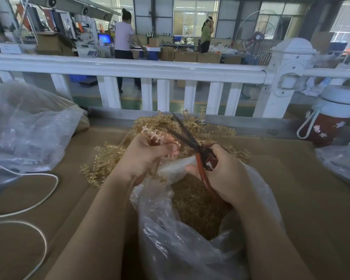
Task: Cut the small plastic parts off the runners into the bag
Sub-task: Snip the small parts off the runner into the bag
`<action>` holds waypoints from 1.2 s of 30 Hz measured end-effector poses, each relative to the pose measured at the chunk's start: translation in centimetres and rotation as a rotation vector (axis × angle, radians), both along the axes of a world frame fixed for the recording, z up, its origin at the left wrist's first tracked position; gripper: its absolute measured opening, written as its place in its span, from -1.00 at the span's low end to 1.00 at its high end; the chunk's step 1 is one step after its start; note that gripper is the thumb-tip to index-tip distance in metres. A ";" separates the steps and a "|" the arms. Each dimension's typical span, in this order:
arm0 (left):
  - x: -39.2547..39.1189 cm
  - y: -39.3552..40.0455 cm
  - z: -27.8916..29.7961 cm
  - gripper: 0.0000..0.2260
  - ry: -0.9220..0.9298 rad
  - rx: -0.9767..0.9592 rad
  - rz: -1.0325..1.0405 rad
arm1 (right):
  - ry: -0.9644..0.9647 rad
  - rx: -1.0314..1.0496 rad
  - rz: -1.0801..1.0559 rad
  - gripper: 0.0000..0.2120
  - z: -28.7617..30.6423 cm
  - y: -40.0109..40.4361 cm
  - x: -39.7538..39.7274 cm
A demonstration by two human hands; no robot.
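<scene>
I judge us well along: the bag (190, 229) under my hands holds a deep layer of cut parts (196, 203), yet a heap of runners (109, 156) waits on the desk (301, 188) just behind. My left hand (148, 156) grips one runner (156, 136) over the bag's mouth, my right hand (220, 170) grips the scissors (190, 142), blades apart; a bottle (331, 118) and cord (38, 199) lie well clear.

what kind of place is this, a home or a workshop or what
Most likely a factory floor, at a trimming bench: a heap of plastic runners on the cardboard-covered table, stacked cartons behind the white railing, and other workers at stations.
</scene>
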State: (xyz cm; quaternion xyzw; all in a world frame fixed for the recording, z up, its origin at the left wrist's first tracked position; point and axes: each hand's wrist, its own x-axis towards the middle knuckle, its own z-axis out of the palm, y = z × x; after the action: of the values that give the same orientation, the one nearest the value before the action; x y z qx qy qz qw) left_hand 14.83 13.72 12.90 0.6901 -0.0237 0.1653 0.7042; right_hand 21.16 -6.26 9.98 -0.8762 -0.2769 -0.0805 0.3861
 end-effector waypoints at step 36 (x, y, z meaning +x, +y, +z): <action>-0.6 0.2 0.7 -0.84 -0.089 0.060 0.012 | -0.259 -0.140 -0.067 -0.44 -0.3 0.1 -0.2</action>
State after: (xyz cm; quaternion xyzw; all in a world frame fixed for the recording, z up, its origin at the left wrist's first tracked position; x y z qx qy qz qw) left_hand 14.19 13.88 13.59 0.7031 -0.0559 0.1993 0.6803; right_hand 20.97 -6.13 9.65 -0.8920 -0.3000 -0.1863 0.2822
